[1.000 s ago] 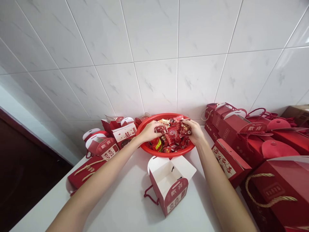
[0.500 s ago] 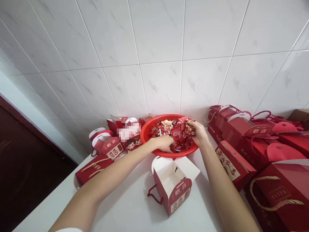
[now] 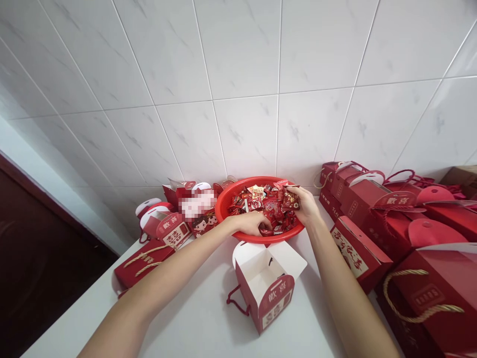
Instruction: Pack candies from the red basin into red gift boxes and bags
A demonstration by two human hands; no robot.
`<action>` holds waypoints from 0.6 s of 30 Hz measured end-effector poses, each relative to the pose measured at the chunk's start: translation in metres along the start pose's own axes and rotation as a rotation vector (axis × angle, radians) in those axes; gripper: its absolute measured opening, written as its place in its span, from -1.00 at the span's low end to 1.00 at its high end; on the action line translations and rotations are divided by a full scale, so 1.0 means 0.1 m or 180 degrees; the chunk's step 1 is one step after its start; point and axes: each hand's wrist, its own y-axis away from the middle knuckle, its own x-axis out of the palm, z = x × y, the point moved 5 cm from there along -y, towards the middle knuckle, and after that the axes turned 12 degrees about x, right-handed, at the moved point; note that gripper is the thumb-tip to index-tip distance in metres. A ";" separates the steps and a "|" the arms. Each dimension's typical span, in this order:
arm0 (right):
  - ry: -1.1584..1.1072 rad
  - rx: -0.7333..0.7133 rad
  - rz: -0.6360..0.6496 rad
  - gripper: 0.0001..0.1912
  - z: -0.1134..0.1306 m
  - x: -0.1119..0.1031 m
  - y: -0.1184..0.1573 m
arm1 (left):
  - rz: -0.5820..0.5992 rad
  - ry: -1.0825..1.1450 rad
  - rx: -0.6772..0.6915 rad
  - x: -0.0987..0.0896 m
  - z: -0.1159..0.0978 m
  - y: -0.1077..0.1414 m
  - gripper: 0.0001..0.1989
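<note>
A red plastic basket (image 3: 224,211) full of wrapped candies (image 3: 257,203) stands against the wall. My left hand (image 3: 252,223) reaches into its near side, fingers curled round a red-wrapped candy (image 3: 266,231); the fingertips are partly hidden. Over the right rim, my right hand (image 3: 307,205) pinches a dark red packet (image 3: 290,199) with gold print between thumb and fingers. In front of the basket sits an open red gift box (image 3: 257,298), with its white inside showing, its flaps spread and a red cord handle at its left.
Several red gift boxes (image 3: 376,199) are stacked on the right, some with gold rope handles (image 3: 406,315). More boxes (image 3: 173,228) stand at the left of the basket. All rest on a white table (image 3: 186,318) beside a tiled wall (image 3: 246,64).
My left hand has shifted slightly within the candies, its fingers now curled round a red-wrapped one. My right hand still holds the packet, which now faces more toward me.
</note>
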 end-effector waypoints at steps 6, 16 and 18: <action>0.0037 -0.0020 0.0049 -0.79 -0.01 0.00 0.01 | -0.0083 0.0101 -0.0017 0.02 -0.04 -0.08 -0.93; -0.0019 -0.0112 0.0075 -0.80 -0.01 -0.01 -0.03 | -0.1901 0.0701 -0.0435 -0.27 0.21 0.15 -0.38; -0.0042 -0.0081 0.0072 -0.80 0.00 0.00 -0.02 | -0.2246 0.0850 -0.0476 -0.31 0.26 0.17 -0.33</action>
